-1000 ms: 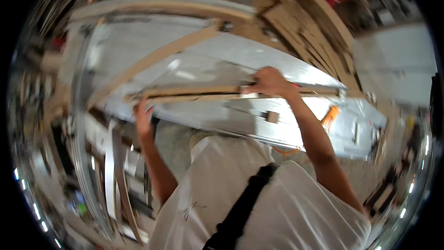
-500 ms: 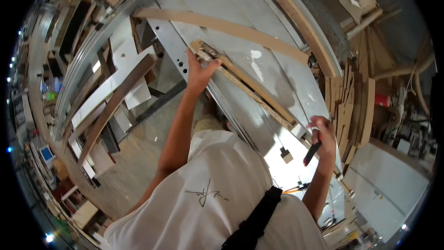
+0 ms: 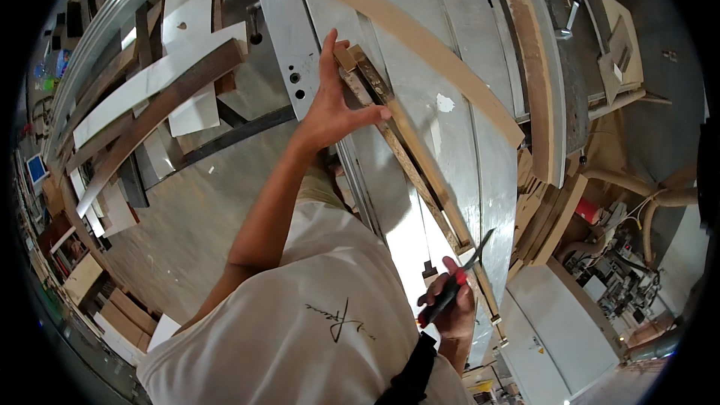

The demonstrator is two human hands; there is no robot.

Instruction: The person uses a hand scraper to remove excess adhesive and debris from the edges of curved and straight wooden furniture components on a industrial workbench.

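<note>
My left hand (image 3: pixel 328 109) spans the far end of two long, narrow wooden strips (image 3: pixel 424 157) on a metal table. Its thumb lies across them to the right side, while its fingers stretch along the left; the grip looks loose. The strips lie side by side with a dark gap between, and their upper ends look worn. At their near end, my right hand (image 3: pixel 454 313) is closed round a knife (image 3: pixel 448 296) with a black-and-red handle and a slim, dark, curved blade. That blade points up and right, over the table beside the strips.
A curved wooden strip (image 3: pixel 405 26) crosses the metal table (image 3: pixel 442 67) beyond my hands. Several curved boards (image 3: pixel 161 131) are stacked at left. A thick curved piece (image 3: pixel 529 52) runs along the right, near stacked offcuts (image 3: pixel 551 217) and a white cabinet (image 3: pixel 559 330).
My right hand has come nearer my body, and the knife's blade now shows clearly. My left thumb and fingers are spread wider on the strips. The whole view has shifted and turned.
</note>
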